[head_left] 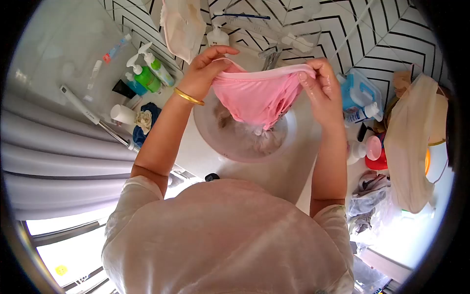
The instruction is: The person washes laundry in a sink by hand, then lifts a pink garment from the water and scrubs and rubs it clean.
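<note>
A wet pink cloth garment (pixel 259 93) is stretched by its light waistband between my two hands, above a round basin (pixel 208 132). My left hand (pixel 208 68), with a gold bangle at the wrist, pinches the band's left end. The right end is gripped between the thumb and fingers of my right hand (pixel 320 88). The garment's lower tip hangs down into the basin, where cloudy water and a pale, crumpled cloth (pixel 268 141) show beneath it.
Green pump bottles (pixel 146 78) and a white cup (pixel 122 114) stand left of the basin. At the right are a blue-and-white bottle (pixel 361 113), a pink-topped bottle (pixel 373 148) and a hanging beige cloth (pixel 411 147). A grey curtain (pixel 63 161) hangs at the left.
</note>
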